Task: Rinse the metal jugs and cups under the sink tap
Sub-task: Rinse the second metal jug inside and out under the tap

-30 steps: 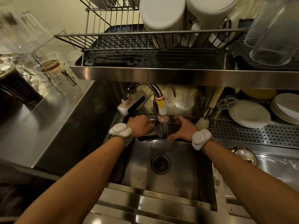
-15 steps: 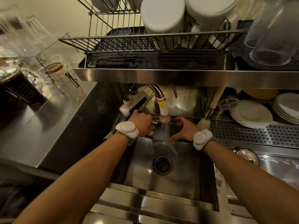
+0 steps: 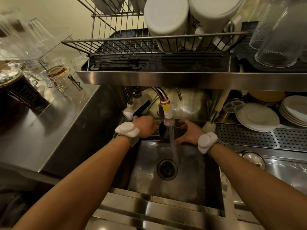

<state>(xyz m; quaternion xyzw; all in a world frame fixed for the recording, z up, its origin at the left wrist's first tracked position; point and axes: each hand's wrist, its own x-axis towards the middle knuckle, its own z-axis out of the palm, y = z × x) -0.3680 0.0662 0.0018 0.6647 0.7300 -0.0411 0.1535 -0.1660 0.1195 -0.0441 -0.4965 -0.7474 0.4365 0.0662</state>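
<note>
Under the tap (image 3: 168, 113), at the back of the sink (image 3: 191, 183), my left hand (image 3: 144, 127) grips the jug (image 3: 163, 132). I see my right hand (image 3: 188, 133) spread loose beside the jug.

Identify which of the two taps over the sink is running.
The right one, with the yellow-and-white nozzle: water streams from it toward the drain. The white-and-black tap to its left shows no water.
</note>
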